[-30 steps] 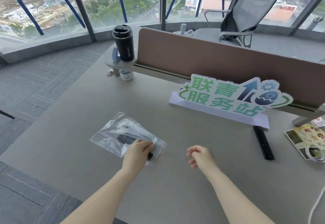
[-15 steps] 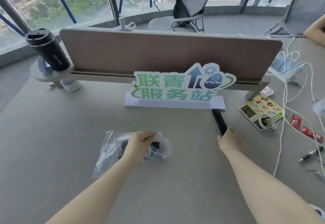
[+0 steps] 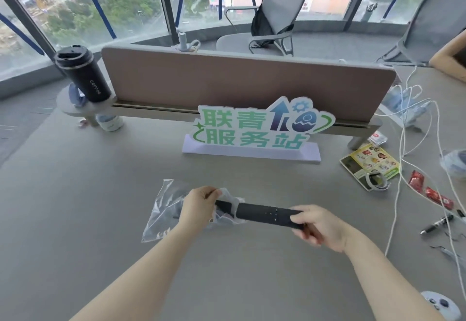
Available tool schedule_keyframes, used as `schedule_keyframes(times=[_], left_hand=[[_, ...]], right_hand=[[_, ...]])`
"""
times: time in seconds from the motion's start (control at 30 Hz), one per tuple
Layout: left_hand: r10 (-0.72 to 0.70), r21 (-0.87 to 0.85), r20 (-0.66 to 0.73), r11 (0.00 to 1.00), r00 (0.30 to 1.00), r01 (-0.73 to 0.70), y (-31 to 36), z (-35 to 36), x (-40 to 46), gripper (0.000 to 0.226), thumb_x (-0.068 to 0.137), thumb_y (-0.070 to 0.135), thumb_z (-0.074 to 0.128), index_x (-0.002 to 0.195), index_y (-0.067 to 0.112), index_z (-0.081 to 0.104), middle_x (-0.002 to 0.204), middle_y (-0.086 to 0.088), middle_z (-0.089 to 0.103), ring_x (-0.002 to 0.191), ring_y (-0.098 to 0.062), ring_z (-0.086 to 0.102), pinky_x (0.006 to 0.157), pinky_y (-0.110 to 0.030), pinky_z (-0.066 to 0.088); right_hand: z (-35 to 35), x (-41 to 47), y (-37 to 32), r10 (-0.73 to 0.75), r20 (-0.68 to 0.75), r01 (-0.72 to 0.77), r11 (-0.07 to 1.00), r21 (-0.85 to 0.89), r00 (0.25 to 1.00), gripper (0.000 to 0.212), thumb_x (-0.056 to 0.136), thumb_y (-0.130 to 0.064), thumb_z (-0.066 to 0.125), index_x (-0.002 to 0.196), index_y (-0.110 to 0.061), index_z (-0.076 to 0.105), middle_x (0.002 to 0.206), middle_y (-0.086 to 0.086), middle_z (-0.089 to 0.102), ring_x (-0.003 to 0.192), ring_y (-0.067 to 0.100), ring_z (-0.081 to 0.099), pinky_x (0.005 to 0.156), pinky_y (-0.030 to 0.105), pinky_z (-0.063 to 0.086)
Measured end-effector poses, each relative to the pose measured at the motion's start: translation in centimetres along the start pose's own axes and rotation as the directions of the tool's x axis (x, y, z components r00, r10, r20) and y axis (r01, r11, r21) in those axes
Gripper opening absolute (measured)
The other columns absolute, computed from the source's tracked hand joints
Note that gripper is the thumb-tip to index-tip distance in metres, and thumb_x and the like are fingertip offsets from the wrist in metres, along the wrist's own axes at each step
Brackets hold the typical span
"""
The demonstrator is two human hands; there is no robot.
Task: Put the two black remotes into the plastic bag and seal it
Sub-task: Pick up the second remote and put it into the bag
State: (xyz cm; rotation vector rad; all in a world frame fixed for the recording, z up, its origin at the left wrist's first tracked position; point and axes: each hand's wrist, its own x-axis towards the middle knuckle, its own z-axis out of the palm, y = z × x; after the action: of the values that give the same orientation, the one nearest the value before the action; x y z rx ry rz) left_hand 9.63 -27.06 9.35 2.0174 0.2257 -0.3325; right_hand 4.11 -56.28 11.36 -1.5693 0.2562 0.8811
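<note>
A clear plastic bag (image 3: 161, 209) lies on the grey desk, its mouth facing right. My left hand (image 3: 199, 204) pinches the upper lip of that mouth and holds it up. A dark shape inside the bag, mostly behind my left hand, looks like one black remote. My right hand (image 3: 317, 227) grips the right end of the second black remote (image 3: 267, 216), a long slim bar held level. Its left tip sits inside the bag's mouth, just past my left fingers.
A green-lettered sign (image 3: 252, 131) on a white base stands behind the bag, in front of a brown divider panel (image 3: 239, 81). A black coffee tumbler (image 3: 83, 73) is at back left. At right lie white cables (image 3: 403, 169), a leaflet (image 3: 369, 164), red sachets (image 3: 438, 197), a pen (image 3: 436, 223).
My right hand reached to the remote beside the sign, picked it up and brought it left to the bag. My left hand lifted the bag's mouth. The remote's tip now sits inside.
</note>
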Motion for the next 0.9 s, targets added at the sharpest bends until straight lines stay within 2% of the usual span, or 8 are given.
schedule_keyframes(times=[0.13, 0.33, 0.43, 0.5, 0.6, 0.67, 0.77, 0.9], left_hand=[[0.023, 0.056, 0.002, 0.998, 1.0, -0.023, -0.8, -0.2, -1.2, 0.026, 0.089, 0.025, 0.061, 0.063, 0.023, 0.065, 0.05, 0.008, 0.058, 0.044, -0.007, 0.049, 0.053, -0.028, 0.04], [0.033, 0.123, -0.049, 0.992, 0.998, -0.027, -2.5, -1.6, -2.7, 0.016, 0.088, 0.029, 0.062, 0.084, 0.022, 0.075, 0.057, 0.0, 0.064, 0.05, -0.012, 0.049, 0.054, -0.025, 0.041], [0.021, 0.13, -0.057, 0.991, 0.998, -0.013, -3.3, -2.6, -3.4, 0.016, 0.088, 0.034, 0.061, 0.085, 0.026, 0.074, 0.046, 0.007, 0.053, 0.041, -0.008, 0.042, 0.046, -0.021, 0.037], [0.004, 0.095, -0.042, 0.995, 0.999, 0.0, -3.7, -3.1, -3.7, 0.017, 0.086, 0.037, 0.061, 0.083, 0.028, 0.075, 0.045, 0.007, 0.05, 0.041, -0.007, 0.04, 0.05, -0.024, 0.037], [0.003, 0.086, -0.021, 0.996, 1.0, -0.001, -3.7, -3.4, -4.0, 0.016, 0.085, 0.036, 0.061, 0.082, 0.028, 0.075, 0.042, 0.009, 0.047, 0.041, -0.006, 0.039, 0.053, -0.025, 0.036], [0.013, 0.081, -0.007, 0.997, 1.0, -0.012, -3.3, -3.7, -4.3, 0.016, 0.086, 0.033, 0.061, 0.081, 0.026, 0.075, 0.039, 0.011, 0.045, 0.039, -0.005, 0.037, 0.051, -0.024, 0.034], [0.039, 0.032, -0.025, 0.999, 0.999, -0.038, -2.6, -5.0, -4.2, 0.017, 0.087, 0.031, 0.062, 0.08, 0.022, 0.075, 0.04, 0.012, 0.045, 0.041, -0.006, 0.035, 0.051, -0.025, 0.032], [0.097, -0.021, -0.085, 0.995, 0.992, -0.099, -1.4, -7.6, -4.0, 0.016, 0.087, 0.032, 0.063, 0.081, 0.024, 0.075, 0.054, 0.012, 0.057, 0.048, -0.007, 0.041, 0.056, -0.026, 0.037]], right_hand=[[4.6, 3.4, -1.1, 0.015, 0.012, -0.013, 0.986, -0.166, 1.0, 0.019, 0.084, -0.021, 0.055, 0.095, -0.007, 0.062, 0.055, 0.004, 0.055, 0.035, 0.012, 0.034, 0.035, 0.021, 0.02], [10.7, 7.9, -0.5, 0.001, 0.002, 0.0, 0.966, -0.259, 1.0, 0.022, 0.098, -0.026, 0.044, 0.102, -0.017, 0.064, 0.081, 0.006, 0.074, 0.039, 0.016, 0.046, 0.036, 0.021, 0.032], [10.8, 8.1, 0.3, -0.069, -0.252, -0.04, 0.915, -0.402, 0.965, 0.017, 0.092, -0.021, 0.047, 0.083, -0.019, 0.061, 0.067, -0.001, 0.07, 0.041, 0.016, 0.048, 0.047, 0.03, 0.041], [10.7, 7.8, 0.8, -0.111, -0.374, -0.108, 0.849, -0.517, 0.921, 0.009, 0.085, -0.028, 0.055, 0.093, -0.027, 0.058, 0.07, -0.007, 0.062, 0.061, 0.017, 0.056, 0.059, 0.031, 0.044], [12.6, 7.7, 0.7, -0.019, -0.244, -0.118, 0.836, -0.535, 0.97, 0.049, 0.073, -0.054, 0.057, 0.12, -0.048, 0.046, 0.095, -0.006, 0.061, 0.075, 0.018, 0.057, 0.057, 0.025, 0.04], [14.3, 8.7, 0.4, -0.044, -0.24, -0.102, 0.82, -0.563, 0.97, 0.031, 0.079, -0.045, 0.052, 0.107, -0.034, 0.06, 0.098, 0.001, 0.068, 0.072, 0.022, 0.06, 0.055, 0.027, 0.043], [15.4, 9.5, -0.5, -0.17, -0.296, -0.041, 0.804, -0.593, 0.94, 0.023, 0.083, -0.026, 0.044, 0.073, -0.016, 0.063, 0.075, 0.007, 0.07, 0.075, 0.035, 0.067, 0.057, 0.034, 0.047], [16.0, 8.0, -2.8, -0.206, -0.219, 0.05, 0.828, -0.558, 0.954, 0.036, 0.075, -0.062, 0.055, 0.102, -0.04, 0.06, 0.081, -0.006, 0.068, 0.069, 0.014, 0.063, 0.054, 0.025, 0.041]])
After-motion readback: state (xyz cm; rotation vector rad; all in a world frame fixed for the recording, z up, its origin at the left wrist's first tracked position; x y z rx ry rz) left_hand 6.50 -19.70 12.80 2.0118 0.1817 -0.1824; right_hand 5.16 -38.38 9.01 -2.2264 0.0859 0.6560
